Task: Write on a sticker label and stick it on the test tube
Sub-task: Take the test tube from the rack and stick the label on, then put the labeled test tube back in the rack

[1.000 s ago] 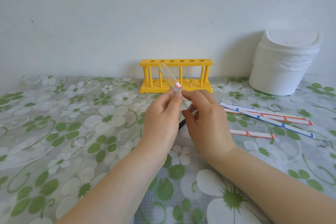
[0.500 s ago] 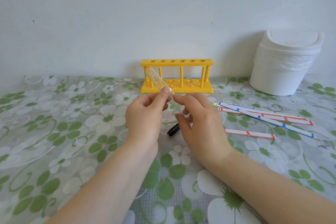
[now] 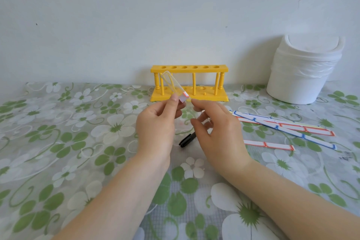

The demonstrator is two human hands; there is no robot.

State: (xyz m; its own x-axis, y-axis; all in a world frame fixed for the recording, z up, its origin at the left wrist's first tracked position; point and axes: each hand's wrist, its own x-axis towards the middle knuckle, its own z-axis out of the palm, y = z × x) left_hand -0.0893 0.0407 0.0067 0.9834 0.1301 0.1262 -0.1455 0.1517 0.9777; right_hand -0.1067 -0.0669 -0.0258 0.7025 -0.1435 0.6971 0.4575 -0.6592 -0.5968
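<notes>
A clear test tube (image 3: 169, 81) is tilted, its open mouth up and to the left, in front of the yellow rack (image 3: 188, 68). My left hand (image 3: 157, 122) pinches it near the middle. A white sticker label with a red border (image 3: 184, 96) sits on the tube just above my left thumb. My right hand (image 3: 216, 132) hovers beside it with fingers spread; its index fingertip touches the tube's lower part next to the label, and the thumb is apart below. The tube's lower end is hidden behind my fingers.
A black marker (image 3: 187, 139) lies on the flowered tablecloth (image 3: 68, 142) under my hands. Strips of red and blue bordered labels (image 3: 282, 125) and a short strip (image 3: 269, 144) lie to the right. A white lidded bin (image 3: 303, 72) stands at the back right by the wall.
My left hand has turned and lifted the tube, so the label faces me again. My right hand's fingers have spread away from the tube's lower end.
</notes>
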